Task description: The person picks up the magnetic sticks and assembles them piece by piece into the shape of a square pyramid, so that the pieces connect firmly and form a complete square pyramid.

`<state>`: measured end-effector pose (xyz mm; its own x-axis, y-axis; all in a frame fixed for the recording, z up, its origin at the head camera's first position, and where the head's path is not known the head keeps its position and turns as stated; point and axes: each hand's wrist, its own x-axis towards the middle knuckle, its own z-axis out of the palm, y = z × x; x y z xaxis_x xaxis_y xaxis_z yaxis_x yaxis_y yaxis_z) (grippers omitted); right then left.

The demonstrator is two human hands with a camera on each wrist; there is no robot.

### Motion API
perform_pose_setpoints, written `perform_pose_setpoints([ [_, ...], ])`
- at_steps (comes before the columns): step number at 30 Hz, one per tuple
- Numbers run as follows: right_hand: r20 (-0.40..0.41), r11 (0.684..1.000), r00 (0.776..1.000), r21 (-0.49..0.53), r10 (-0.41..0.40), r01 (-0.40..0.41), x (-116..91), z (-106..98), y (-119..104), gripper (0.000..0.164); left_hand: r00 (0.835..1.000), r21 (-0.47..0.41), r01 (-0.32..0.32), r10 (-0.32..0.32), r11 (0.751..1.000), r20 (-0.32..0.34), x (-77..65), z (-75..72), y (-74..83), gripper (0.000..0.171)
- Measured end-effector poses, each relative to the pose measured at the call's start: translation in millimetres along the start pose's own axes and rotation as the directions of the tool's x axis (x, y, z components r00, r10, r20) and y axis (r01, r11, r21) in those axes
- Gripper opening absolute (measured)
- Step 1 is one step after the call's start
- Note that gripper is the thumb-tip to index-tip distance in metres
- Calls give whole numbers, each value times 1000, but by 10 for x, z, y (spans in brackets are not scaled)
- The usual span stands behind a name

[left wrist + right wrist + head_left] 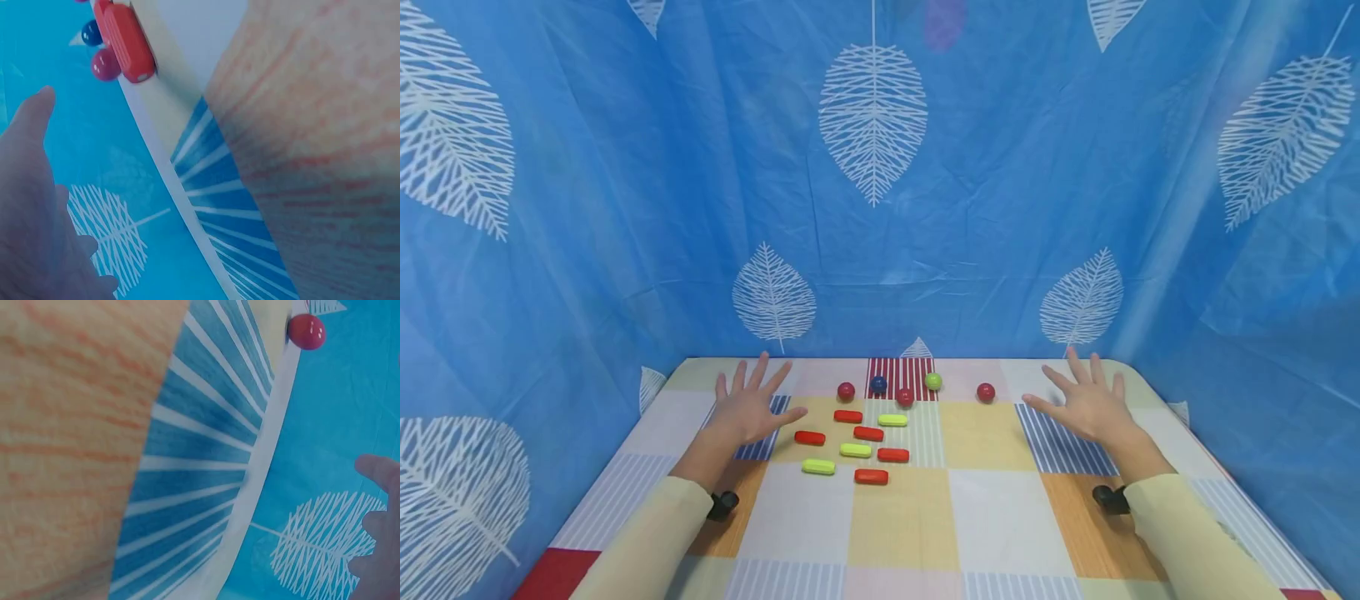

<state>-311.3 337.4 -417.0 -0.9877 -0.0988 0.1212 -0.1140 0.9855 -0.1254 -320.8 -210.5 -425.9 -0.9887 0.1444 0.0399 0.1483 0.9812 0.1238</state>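
My left hand (747, 410) is at the table's left side with fingers and thumb spread, holding nothing. Its thumb points toward a red capsule-shaped block (809, 437), the nearest piece. Over on the right, my right hand (1092, 407) is spread the same way and holds nothing; closest to it is a red ball (986, 392). Between the hands lie several red blocks and three yellow-green blocks (818, 467). Behind them are a blue ball (878, 384), a green ball (933, 381) and two more red balls (846, 392). In the right wrist view the lone red ball (307, 332) shows near the top.
A patchwork-patterned cloth (902, 525) covers the table. Blue curtain (985, 208) with white leaf prints surrounds it at the back and both sides. Each wrist carries a small black camera (724, 505) below the sleeve cuff.
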Motion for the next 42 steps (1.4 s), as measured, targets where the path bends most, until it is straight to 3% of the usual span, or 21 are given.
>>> perform_pose_setpoints([
  [5,-6,1000,1000,20,-12,12,-38,53,-66,96,998,-36,-45,44,998,-34,-88,26,103,95],
  [11,-42,990,997,121,-66,70,-54,77,-183,85,993,-82,-110,105,991,-53,-239,68,257,93],
  [17,-58,953,994,281,-97,109,-32,125,-339,77,987,-224,-160,152,961,-51,-397,113,406,92],
  [20,-70,922,991,363,-115,132,10,168,-415,73,986,-335,-164,163,928,-31,-474,133,462,88],
  [25,-90,882,986,441,-140,166,103,259,-508,65,980,-510,-185,199,840,-26,-576,177,532,69],
  [28,-89,856,988,493,-130,157,162,315,-542,61,969,-570,-223,244,791,-41,-610,207,551,57],
  [31,-74,826,992,550,-101,125,218,364,-570,57,961,-600,-241,275,762,-36,-623,228,550,48],
  [33,-60,814,995,572,-80,100,247,389,-581,56,962,-603,-233,271,763,-29,-628,235,550,43],
  [38,-29,798,999,602,-20,34,331,441,-605,56,983,-590,-132,180,796,23,-622,243,565,33],
  [42,-13,776,1000,630,26,-12,408,486,-608,54,990,-580,-77,134,811,55,-614,262,574,29],
])
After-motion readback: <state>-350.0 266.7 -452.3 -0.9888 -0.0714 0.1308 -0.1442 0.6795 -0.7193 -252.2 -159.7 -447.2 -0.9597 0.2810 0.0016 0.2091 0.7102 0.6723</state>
